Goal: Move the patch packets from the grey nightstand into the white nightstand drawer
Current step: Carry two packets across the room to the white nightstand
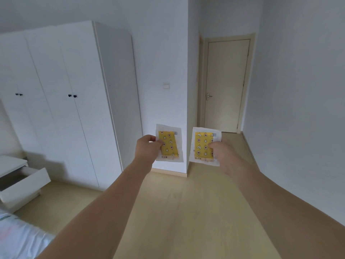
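Both arms are stretched out in front of me at chest height. My left hand [147, 148] pinches a patch packet [170, 143], white-edged with a yellow star-and-moon print, by its left side. My right hand [224, 156] pinches a second, matching patch packet [202, 145] by its right side. Both packets are held upright, facing me. The white nightstand [11, 165] stands at the far left, and its top drawer [26, 186] is pulled open. The grey nightstand is out of view.
A white wardrobe [65, 100] fills the left wall behind the nightstand. A bed corner [20, 238] with light bedding sits at the bottom left. Ahead lie wood floor [177, 212], a wall corner and a shut beige door [224, 85].
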